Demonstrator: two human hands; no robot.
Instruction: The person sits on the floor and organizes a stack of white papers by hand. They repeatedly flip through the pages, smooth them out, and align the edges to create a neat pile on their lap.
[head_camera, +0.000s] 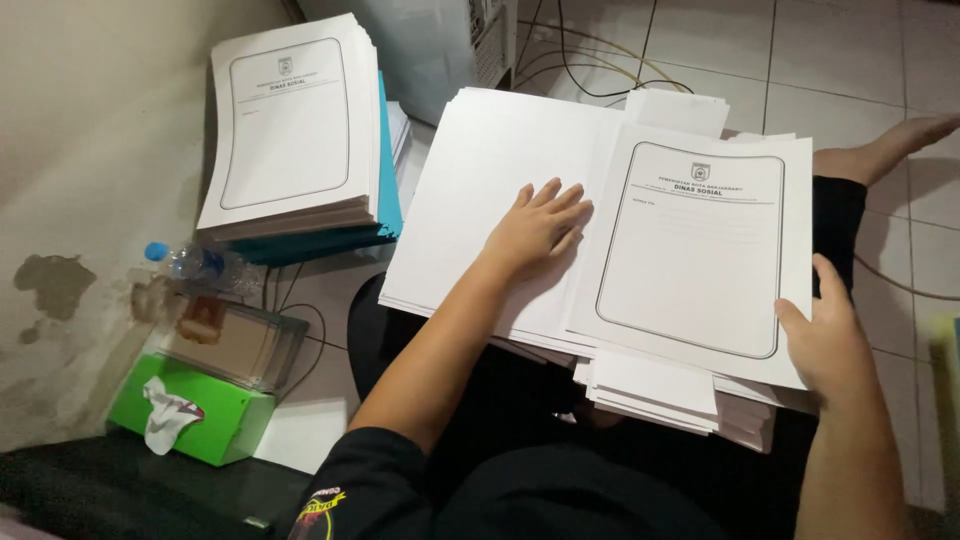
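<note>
A wide white sheet (470, 190) lies unfolded across my lap, on top of a thick pile of similar folded sheets (650, 395). Its right half is a printed cover (695, 265) with a rounded black frame and a small crest. My left hand (535, 225) rests flat, fingers spread, on the blank left half next to the fold. The cover's lower right corner is pinched by my right hand (828, 335), thumb on top. I sit cross-legged on the floor in dark clothes.
A second stack of printed covers (290, 125) sits on teal folders at the upper left. A plastic water bottle (200, 265), a clear box (235, 345) and a green tissue box (195, 405) stand by the stained wall. Cables (600, 70) run over the white floor tiles. My bare foot (885, 150) is at right.
</note>
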